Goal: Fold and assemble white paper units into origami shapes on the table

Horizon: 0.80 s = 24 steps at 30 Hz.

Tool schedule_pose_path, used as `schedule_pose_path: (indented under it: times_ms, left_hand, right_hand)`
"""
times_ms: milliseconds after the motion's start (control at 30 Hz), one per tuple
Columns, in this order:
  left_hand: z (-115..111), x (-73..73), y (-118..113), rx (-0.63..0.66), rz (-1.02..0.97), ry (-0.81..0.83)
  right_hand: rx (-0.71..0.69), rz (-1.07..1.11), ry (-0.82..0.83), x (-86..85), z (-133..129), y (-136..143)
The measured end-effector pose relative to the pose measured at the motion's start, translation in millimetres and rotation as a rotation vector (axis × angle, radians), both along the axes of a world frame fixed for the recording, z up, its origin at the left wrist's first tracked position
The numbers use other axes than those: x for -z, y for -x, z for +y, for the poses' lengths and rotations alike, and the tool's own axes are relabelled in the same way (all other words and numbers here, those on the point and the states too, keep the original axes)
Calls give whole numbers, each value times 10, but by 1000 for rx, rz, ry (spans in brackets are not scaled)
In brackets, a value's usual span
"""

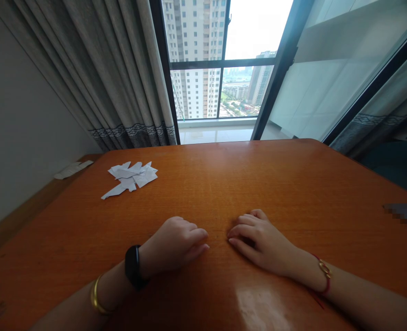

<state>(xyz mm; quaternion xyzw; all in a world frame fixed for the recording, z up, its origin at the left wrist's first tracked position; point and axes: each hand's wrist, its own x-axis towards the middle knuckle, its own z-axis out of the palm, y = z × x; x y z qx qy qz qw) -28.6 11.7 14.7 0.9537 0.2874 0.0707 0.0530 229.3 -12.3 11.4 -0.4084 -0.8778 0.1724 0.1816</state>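
My left hand [175, 242] rests on the brown wooden table [279, 184], closed in a loose fist. A narrow gap shows between its thumb and forefinger, with nothing in it. Facing it across a short stretch of tabletop lies my right hand [258, 236], palm down and loosely bent. Its thumb stands apart from the fingers, and I see nothing held there. A black wristband [133, 266] and a gold bangle [96, 296] are on my left arm. Around my right wrist runs a red cord bracelet [325, 271].
Several torn or cut white paper pieces [132, 174] lie heaped at the far left of the table. More pale paper [72, 169] sits on a ledge by the wall. A blurred grey object [405, 215] is at the right edge. Beyond are a curtain [120, 69] and a window.
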Motion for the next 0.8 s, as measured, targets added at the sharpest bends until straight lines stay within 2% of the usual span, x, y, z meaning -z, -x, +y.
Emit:
schedule_pose_path:
  times_ms: [400, 500, 533, 567, 633, 700, 733, 767, 800]
  left_hand:
    - [-18, -8, -4, -10, -34, 55]
    - [141, -82, 83, -85, -152, 80]
    - [260, -109, 158, -159, -188, 60]
    - [413, -131, 260, -287, -201, 14]
    - [792, -155, 547, -622, -149, -38]
    - [1185, -152, 902, -1012, -110, 19]
    - [1356, -144, 1079, -1140, -86, 64]
    - [1498, -133, 1240, -1203, -50, 99]
    - [1607, -118, 1375, -1194, -34, 112]
  right_hand:
    - [15, -13, -6, -9, -12, 14]
    - [27, -3, 11, 0, -6, 17]
    - [29, 0, 15, 5, -2, 18]
    - [29, 3, 17, 10, 0, 19]
    - [29, 7, 20, 17, 3, 25]
    - [30, 12, 24, 16, -1, 37]
    - [29, 14, 26, 13, -4, 45]
    - [26, 14, 27, 9, -7, 54]
    - [24, 13, 26, 6, -10, 61]
